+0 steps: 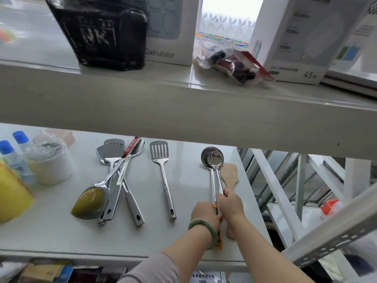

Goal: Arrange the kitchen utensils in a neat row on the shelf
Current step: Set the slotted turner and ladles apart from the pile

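Observation:
On the white lower shelf [183, 237] two steel ladles [213, 158] lie side by side at the right, bowls pointing away from me. My left hand [205, 213], with a green bangle on its wrist, grips their handles low down near an orange tag. My right hand [231, 204] holds the same handles slightly higher. A wooden spatula [231, 173] lies beside them, partly under my right hand. A slotted steel turner [161, 170] lies alone in the middle. To the left sits a crossed pile of steel utensils [118, 176], including a yellow-green scoop [91, 203].
An upper shelf board [183, 111] overhangs the back of the lower shelf. Blue-capped bottles [14, 154], a wrapped white tub [49, 160] and a yellow pack [10, 193] stand at the left. The shelf's right edge drops to metal racking [285, 193].

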`<state>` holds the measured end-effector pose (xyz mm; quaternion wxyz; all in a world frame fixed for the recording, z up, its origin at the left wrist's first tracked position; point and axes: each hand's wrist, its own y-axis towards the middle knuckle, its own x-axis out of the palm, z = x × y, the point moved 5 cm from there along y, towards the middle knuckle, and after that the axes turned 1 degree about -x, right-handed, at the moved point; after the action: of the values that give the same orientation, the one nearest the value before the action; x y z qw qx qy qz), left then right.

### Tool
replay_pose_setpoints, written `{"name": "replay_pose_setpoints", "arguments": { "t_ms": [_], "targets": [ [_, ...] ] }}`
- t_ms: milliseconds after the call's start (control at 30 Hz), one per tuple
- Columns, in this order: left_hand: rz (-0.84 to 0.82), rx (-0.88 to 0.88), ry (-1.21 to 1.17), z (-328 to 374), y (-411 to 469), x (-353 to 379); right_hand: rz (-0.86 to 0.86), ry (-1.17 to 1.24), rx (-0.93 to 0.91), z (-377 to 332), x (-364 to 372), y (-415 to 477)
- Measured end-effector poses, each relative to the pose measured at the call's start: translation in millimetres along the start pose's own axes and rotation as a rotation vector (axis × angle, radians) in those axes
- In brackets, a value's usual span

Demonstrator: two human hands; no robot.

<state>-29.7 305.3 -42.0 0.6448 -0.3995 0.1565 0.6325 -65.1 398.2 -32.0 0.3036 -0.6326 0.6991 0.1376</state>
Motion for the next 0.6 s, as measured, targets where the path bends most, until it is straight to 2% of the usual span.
{"name": "replay_pose_setpoints", "arguments": {
  "t_ms": [300, 467, 600],
  "targets": [
    [-0.038, 0.135, 0.047, -7.1, 2.6, -4.8, -0.045, -0.083, -0.057, -4.7, 1.4, -4.0],
    [0.168, 0.248, 0.097, -27.5, 11.9, -56.1, 0.038, -0.160, -0.244, -32.4, 11.2, -13.1],
    [0.328, 0.281, 0.188, -62.6, 19.9, -122.8, -0.008, -0.210, -0.353, -58.3, 37.2, -23.6]
  ]
}}
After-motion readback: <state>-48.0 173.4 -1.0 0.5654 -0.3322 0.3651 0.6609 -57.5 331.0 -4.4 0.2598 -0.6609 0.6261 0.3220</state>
